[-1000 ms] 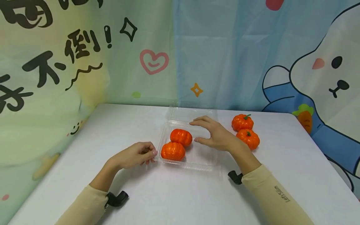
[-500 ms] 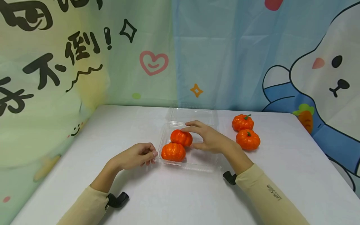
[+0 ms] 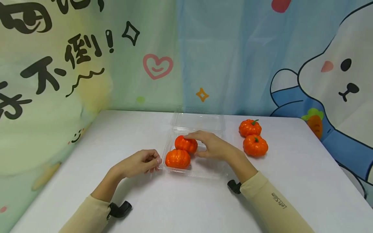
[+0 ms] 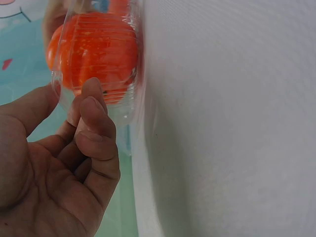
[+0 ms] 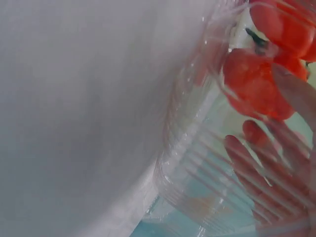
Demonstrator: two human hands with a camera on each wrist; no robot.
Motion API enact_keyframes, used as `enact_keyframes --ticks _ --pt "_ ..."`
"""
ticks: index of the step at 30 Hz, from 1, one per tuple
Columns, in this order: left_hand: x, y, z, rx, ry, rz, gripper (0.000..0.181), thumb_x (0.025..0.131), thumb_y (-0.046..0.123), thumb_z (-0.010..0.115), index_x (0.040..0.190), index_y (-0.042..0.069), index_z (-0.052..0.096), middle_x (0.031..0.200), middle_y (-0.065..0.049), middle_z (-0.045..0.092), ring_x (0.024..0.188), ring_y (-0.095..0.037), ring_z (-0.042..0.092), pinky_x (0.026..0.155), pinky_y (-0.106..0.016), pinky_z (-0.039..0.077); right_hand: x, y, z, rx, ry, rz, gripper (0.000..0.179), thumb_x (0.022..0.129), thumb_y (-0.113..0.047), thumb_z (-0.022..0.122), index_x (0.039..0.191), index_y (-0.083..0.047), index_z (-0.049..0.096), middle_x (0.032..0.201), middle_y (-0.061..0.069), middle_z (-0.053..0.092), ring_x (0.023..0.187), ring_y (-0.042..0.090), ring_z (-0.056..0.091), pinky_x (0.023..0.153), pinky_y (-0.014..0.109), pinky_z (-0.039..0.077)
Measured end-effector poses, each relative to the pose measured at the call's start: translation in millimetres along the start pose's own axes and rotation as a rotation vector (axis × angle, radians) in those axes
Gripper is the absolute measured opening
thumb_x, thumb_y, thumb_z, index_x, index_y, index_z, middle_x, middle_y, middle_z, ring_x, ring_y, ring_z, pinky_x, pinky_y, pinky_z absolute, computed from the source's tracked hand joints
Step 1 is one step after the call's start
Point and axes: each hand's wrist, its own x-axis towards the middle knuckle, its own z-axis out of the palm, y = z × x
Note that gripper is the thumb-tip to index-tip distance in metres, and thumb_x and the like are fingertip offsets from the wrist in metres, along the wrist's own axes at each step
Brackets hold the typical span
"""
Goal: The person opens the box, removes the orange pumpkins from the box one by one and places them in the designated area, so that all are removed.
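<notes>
A clear plastic clamshell box point(image 3: 205, 172) lies on the table, its lid point(image 3: 198, 122) folded back. Two small orange pumpkins sit in its left half: a front pumpkin point(image 3: 177, 159) and a rear pumpkin point(image 3: 183, 144). My left hand point(image 3: 141, 163) pinches the box's left edge between thumb and fingers; the left wrist view shows the thumb point(image 4: 37, 106) at the rim. My right hand point(image 3: 212, 147) reaches in over the box and holds the rear pumpkin, fingertips on its top and thumb at its right side. Through the ribbed wall, the right wrist view shows the pumpkin point(image 5: 254, 84) and fingers.
Two more orange pumpkins, one behind point(image 3: 249, 128) the other point(image 3: 255, 146), stand right of the box. The white table point(image 3: 180, 204) ends at a printed cloth backdrop point(image 3: 212, 58). Black wrist cameras hang under both beige sleeves.
My right hand has moved left and slightly down, from above the box's right half onto the rear pumpkin. The left hand stays at the box edge.
</notes>
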Motion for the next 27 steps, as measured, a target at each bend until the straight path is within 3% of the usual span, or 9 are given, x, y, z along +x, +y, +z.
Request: enact_keyframes --ticks 9,17,24,27 --pt "1.0 -0.8 -0.1 0.013 0.007 0.032 0.019 0.106 0.023 0.059 0.100 0.005 0.061 0.085 -0.011 0.070 0.067 -0.025 0.058 0.059 -0.025 0.049 0.8 -4.0 5.5 -0.015 0.047 0.008 0.064 0.088 -0.009 0.080 0.146 -0.018 0.056 0.130 0.007 0.056 0.116 0.023 0.059 0.100 0.043 0.054" --pt "4.6 -4.2 -0.5 0.008 0.000 0.031 0.024 0.106 0.025 0.058 0.102 0.001 0.061 0.085 -0.011 0.069 0.067 -0.025 0.059 0.059 -0.026 0.049 -0.5 -3.2 4.3 0.020 0.007 0.033 0.065 0.093 -0.011 0.075 0.152 -0.021 0.050 0.153 0.010 0.045 0.134 0.032 0.053 0.096 0.048 0.056" --pt "3.7 -4.1 0.2 0.004 0.000 0.018 0.023 0.106 0.024 0.059 0.102 0.001 0.061 0.086 -0.011 0.069 0.068 -0.023 0.058 0.059 -0.026 0.049 -3.7 -1.0 1.7 -0.024 0.026 0.031 0.063 0.095 -0.015 0.074 0.152 -0.018 0.049 0.162 0.007 0.040 0.146 0.031 0.043 0.100 0.049 0.054" --pt "3.0 -4.6 -0.3 0.002 0.003 0.015 0.022 0.106 0.024 0.059 0.102 0.002 0.061 0.086 -0.011 0.069 0.069 -0.023 0.058 0.059 -0.026 0.049 -5.0 1.0 0.3 -0.021 0.056 0.015 0.063 0.093 -0.014 0.077 0.150 -0.015 0.049 0.163 0.005 0.040 0.144 0.028 0.047 0.097 0.046 0.056"
